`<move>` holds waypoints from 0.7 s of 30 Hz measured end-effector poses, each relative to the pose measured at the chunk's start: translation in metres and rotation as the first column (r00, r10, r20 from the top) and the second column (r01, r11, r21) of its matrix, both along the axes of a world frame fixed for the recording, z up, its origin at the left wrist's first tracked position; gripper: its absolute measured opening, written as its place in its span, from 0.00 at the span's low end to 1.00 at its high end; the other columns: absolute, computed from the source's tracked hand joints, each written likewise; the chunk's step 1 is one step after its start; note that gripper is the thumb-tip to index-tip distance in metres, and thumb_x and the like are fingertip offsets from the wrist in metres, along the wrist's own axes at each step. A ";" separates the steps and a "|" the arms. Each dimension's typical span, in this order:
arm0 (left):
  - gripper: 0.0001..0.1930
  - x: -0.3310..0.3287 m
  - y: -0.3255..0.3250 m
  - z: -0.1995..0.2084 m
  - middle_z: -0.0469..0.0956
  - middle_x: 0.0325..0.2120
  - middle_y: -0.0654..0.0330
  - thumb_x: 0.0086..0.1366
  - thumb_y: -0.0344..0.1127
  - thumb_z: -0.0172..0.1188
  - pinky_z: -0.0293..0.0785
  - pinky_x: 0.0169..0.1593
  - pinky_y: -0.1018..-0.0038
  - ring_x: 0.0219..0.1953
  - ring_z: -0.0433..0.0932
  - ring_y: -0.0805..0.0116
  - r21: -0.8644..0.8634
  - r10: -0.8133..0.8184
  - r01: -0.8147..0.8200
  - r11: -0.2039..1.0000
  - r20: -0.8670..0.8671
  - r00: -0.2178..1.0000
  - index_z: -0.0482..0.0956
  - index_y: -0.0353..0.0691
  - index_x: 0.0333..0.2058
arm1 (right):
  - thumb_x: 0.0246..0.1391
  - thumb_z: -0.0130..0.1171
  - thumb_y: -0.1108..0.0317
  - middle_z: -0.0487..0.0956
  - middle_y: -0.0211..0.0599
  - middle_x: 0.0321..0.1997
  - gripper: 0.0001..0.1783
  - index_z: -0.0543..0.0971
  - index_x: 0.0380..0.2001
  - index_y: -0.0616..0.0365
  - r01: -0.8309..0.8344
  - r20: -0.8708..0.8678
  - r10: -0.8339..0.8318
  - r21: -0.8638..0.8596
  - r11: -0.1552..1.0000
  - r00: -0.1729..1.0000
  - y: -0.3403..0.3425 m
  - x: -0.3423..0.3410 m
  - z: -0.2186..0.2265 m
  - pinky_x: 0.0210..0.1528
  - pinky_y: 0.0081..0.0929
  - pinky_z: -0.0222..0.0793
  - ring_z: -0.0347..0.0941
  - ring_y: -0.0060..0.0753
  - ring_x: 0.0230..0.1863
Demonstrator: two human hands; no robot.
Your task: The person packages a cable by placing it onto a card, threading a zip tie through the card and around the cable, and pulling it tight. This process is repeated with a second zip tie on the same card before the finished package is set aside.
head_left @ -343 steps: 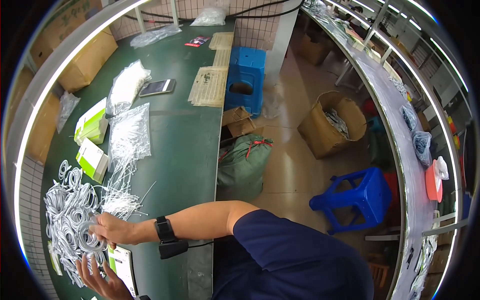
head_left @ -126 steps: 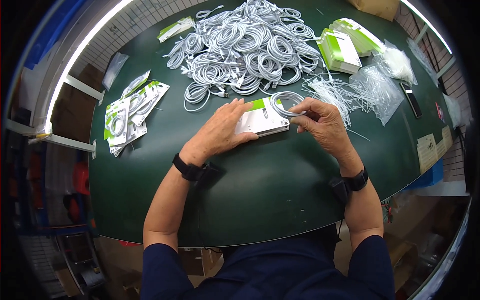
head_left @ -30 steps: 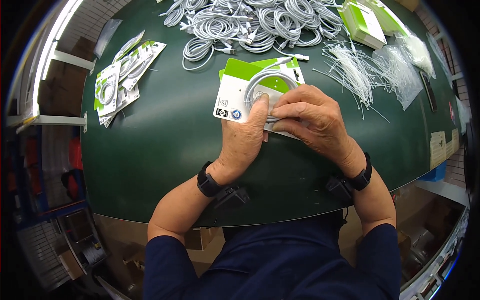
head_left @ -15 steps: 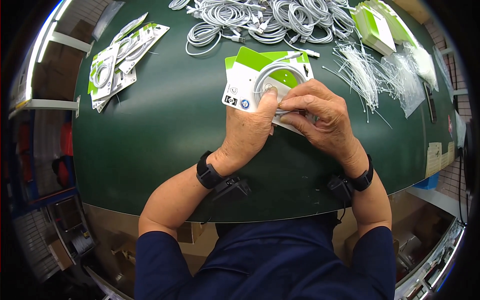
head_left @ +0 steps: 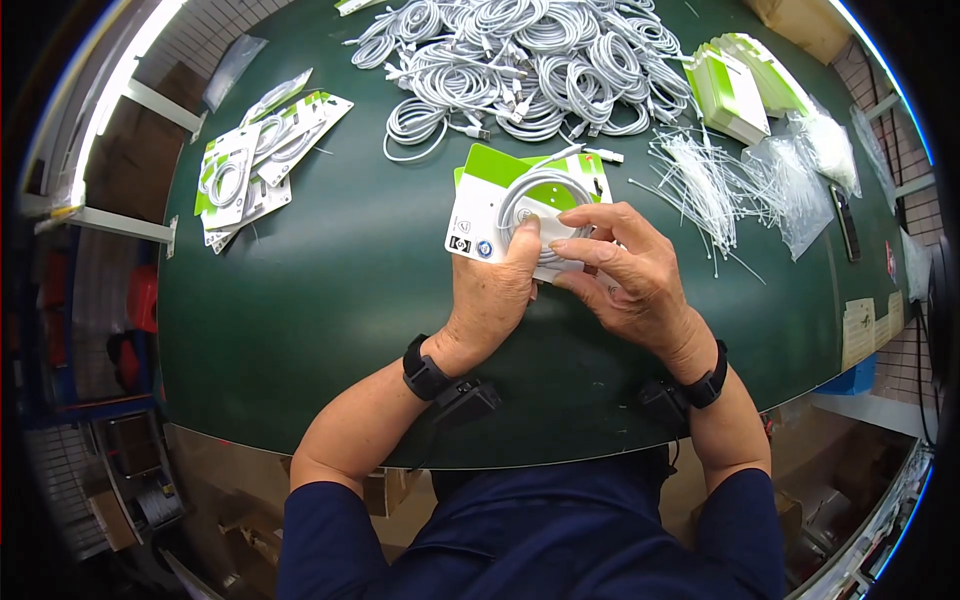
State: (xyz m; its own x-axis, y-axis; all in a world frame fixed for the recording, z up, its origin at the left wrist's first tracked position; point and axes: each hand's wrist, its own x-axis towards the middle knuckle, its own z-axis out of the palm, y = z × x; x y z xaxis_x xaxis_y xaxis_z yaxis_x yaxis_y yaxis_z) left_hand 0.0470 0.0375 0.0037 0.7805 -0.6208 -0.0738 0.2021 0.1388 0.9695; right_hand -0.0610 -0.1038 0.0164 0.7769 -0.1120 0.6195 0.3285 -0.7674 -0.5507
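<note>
My left hand [head_left: 495,295] grips a green-and-white packaging card [head_left: 472,215] from its lower side, the thumb lying on top. Against the card's face sits a coiled light-grey cable [head_left: 545,176], its plug ends near the card's top edge, and the thumb presses on the coil. Another card edge peeps out behind the first. Around the right side of the coil, my right hand [head_left: 630,265] has its fingers bent and apart, thumb low and fingertips above it. I see nothing plainly held between them. Whether a tie runs there is too small to tell.
A large heap of coiled grey cables [head_left: 540,75] lies at the back. To the right are loose white cable ties [head_left: 700,190], a clear bag of ties [head_left: 800,190] and a stack of green-and-white cards [head_left: 730,100]. Carded cables [head_left: 230,185] lie at the left of the green table [head_left: 330,270].
My right fingertips have spread from a pinch at the coil. The card and both hands now appear lower in the picture, as does the table, since the view has shifted.
</note>
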 end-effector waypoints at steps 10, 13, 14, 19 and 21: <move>0.13 0.014 0.009 -0.003 0.77 0.31 0.61 0.69 0.31 0.57 0.67 0.16 0.82 0.19 0.72 0.79 -0.041 0.068 -0.067 0.997 0.041 0.997 0.72 0.33 0.48 | 0.43 0.72 0.79 0.81 0.38 0.38 0.13 0.85 0.36 0.56 0.278 0.091 -0.284 0.075 0.958 0.954 -0.047 -0.009 0.005 0.33 0.22 0.74 0.75 0.25 0.30; 0.13 0.017 0.007 0.000 0.77 0.31 0.61 0.69 0.31 0.57 0.66 0.15 0.82 0.19 0.72 0.80 -0.051 0.094 -0.092 0.994 0.040 0.995 0.72 0.33 0.49 | 0.47 0.70 0.75 0.82 0.39 0.32 0.07 0.85 0.32 0.59 0.490 -0.299 -0.475 -0.027 0.871 0.828 -0.086 -0.024 0.001 0.33 0.25 0.74 0.77 0.30 0.29; 0.13 0.018 0.006 0.001 0.77 0.31 0.61 0.68 0.31 0.57 0.66 0.15 0.82 0.19 0.72 0.80 -0.049 0.102 -0.100 0.994 0.041 0.994 0.72 0.33 0.48 | 0.47 0.70 0.75 0.82 0.39 0.32 0.07 0.85 0.32 0.59 0.496 -0.300 -0.483 -0.034 0.867 0.823 -0.095 -0.029 -0.002 0.33 0.25 0.74 0.77 0.30 0.29; 0.12 0.020 0.004 -0.001 0.76 0.30 0.61 0.68 0.30 0.57 0.66 0.15 0.82 0.19 0.71 0.80 -0.057 0.100 -0.096 0.994 0.065 0.993 0.72 0.33 0.48 | 0.49 0.68 0.70 0.81 0.40 0.30 0.06 0.85 0.30 0.60 0.502 -0.456 -0.540 -0.213 0.838 0.708 -0.117 -0.035 -0.015 0.35 0.34 0.74 0.78 0.38 0.30; 0.12 0.019 0.004 0.000 0.76 0.30 0.61 0.68 0.30 0.58 0.66 0.15 0.82 0.19 0.71 0.80 -0.058 0.091 -0.087 0.994 0.068 0.994 0.72 0.33 0.47 | 0.50 0.66 0.69 0.81 0.42 0.31 0.06 0.84 0.29 0.60 0.483 -0.503 -0.507 -0.190 0.855 0.700 -0.119 -0.033 -0.018 0.37 0.38 0.74 0.78 0.44 0.32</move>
State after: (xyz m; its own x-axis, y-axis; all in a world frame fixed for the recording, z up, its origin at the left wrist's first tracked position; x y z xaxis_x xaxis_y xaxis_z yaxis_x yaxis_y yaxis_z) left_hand 0.0658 0.0417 0.0033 0.8350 -0.5500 0.0152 0.1185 0.2066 0.9712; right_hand -0.0940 -0.2226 -0.0014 0.8154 -0.5585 0.1527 -0.4309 -0.7615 -0.4842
